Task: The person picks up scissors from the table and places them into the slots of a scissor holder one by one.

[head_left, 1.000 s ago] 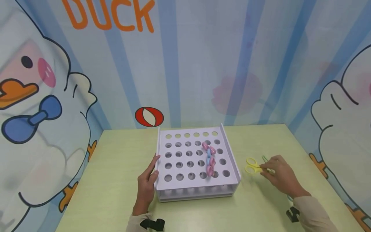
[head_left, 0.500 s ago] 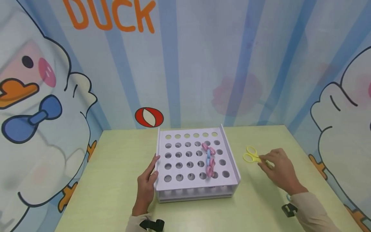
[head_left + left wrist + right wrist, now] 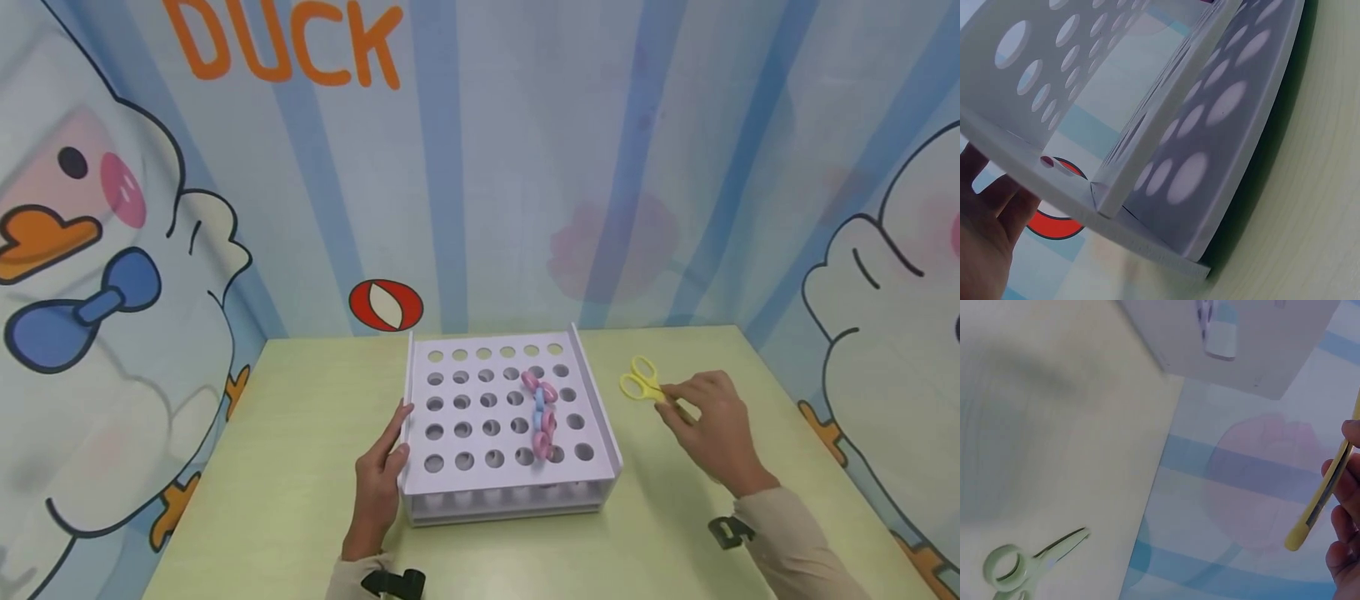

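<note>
With the left grip point(image 3: 377, 487) spread against the white rack point(image 3: 448, 446), the right grip point(image 3: 716, 429) pinches yellow scissors point(image 3: 651, 387) between it and the bench's point(image 3: 300, 467) right edge, where a loose pinch might drop them.

I'm watching remotely: at seven o'clock in the head view I see a plain pale-beige sleeve point(image 3: 343, 578) ending at the wrist of a bare left hand point(image 3: 377, 492), with a black wrist device point(image 3: 405, 583) whose rounded end sticks out toward three o'clock. At four o'clock I find a matching beige sleeve point(image 3: 795, 542) above a bare right hand point(image 3: 716, 433); on its cuff's nine o'clock side sits a blocky, dark clip-like mount point(image 3: 727, 532)
</note>
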Tool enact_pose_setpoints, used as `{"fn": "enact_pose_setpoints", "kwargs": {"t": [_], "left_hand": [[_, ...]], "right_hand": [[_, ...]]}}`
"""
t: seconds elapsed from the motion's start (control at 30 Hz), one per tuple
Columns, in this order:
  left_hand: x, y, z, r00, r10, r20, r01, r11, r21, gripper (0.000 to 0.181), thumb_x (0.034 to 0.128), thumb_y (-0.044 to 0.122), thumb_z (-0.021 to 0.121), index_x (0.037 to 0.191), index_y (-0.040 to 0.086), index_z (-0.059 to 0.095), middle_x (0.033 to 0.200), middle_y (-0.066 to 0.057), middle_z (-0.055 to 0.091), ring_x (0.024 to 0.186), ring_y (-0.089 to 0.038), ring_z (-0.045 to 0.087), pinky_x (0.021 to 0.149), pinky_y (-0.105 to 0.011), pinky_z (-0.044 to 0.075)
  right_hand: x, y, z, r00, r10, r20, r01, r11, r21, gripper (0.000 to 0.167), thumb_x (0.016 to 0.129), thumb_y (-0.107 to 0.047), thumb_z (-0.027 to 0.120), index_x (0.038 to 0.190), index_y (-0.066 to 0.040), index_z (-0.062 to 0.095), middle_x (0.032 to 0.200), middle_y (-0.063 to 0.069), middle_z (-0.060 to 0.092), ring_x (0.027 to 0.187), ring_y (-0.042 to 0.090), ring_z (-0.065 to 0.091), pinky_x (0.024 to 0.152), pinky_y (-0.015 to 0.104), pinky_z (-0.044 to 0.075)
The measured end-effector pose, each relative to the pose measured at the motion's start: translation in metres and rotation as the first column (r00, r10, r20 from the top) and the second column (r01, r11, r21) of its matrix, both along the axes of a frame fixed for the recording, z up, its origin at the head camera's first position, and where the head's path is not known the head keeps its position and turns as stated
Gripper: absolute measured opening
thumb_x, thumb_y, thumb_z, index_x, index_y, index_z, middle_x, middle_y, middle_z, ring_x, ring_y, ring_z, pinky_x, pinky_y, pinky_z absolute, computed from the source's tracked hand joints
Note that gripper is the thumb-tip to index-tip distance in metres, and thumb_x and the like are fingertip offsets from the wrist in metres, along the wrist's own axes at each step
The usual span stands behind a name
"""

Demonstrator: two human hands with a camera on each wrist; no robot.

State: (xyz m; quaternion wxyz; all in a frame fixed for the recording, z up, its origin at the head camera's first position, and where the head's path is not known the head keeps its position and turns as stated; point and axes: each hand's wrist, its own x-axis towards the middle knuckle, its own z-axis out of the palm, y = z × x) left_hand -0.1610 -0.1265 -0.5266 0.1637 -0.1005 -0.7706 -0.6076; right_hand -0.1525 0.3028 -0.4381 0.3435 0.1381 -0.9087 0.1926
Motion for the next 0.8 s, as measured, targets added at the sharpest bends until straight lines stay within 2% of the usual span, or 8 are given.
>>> {"fn": "enact_pose_setpoints", "kwargs": {"t": [0.33,0.5,0.8], "left_hand": [[0.0,0.0,-0.001,1.0,0.0,-0.027,0.0,1.0,0.018,0.053,0.0979,0.0,0.048,0.146,0.023,0.055,0.154,0.0,0.05,0.138,0.007,0.043,0.107,-0.006,0.035],[0.001,0.0,-0.001,1.0,0.008,-0.004,-0.008,1.0,0.002,0.054,0.0982,0.002,0.047,0.146,0.025,0.054,0.155,0.001,0.048,0.139,0.008,0.042,0.107,-0.006,0.033],[0.001,0.001,0.002,1.0,0.011,0.024,-0.011,1.0,-0.01,0.055,0.098,0.003,0.046,0.147,0.028,0.053,0.156,0.003,0.047,0.14,0.008,0.04,0.108,-0.006,0.033]], "right_hand": [[-0.007,-0.026,0.011,0.998,0.038,-0.044,-0.041,0.997,-0.067,0.018,0.076,-0.002,0.082,0.094,-0.002,0.079,0.076,0.009,0.072,0.086,0.027,0.056,0.068,0.045,0.045],[-0.011,-0.034,0.013,0.999,0.031,-0.036,-0.034,0.995,-0.092,0.017,0.078,-0.001,0.079,0.095,-0.003,0.078,0.078,0.008,0.072,0.088,0.025,0.056,0.07,0.043,0.044],[-0.016,-0.041,0.014,0.995,0.043,-0.089,-0.054,0.99,-0.131,0.012,0.08,0.002,0.075,0.092,0.001,0.076,0.081,0.011,0.073,0.087,0.025,0.058,0.063,0.03,0.042]]}}
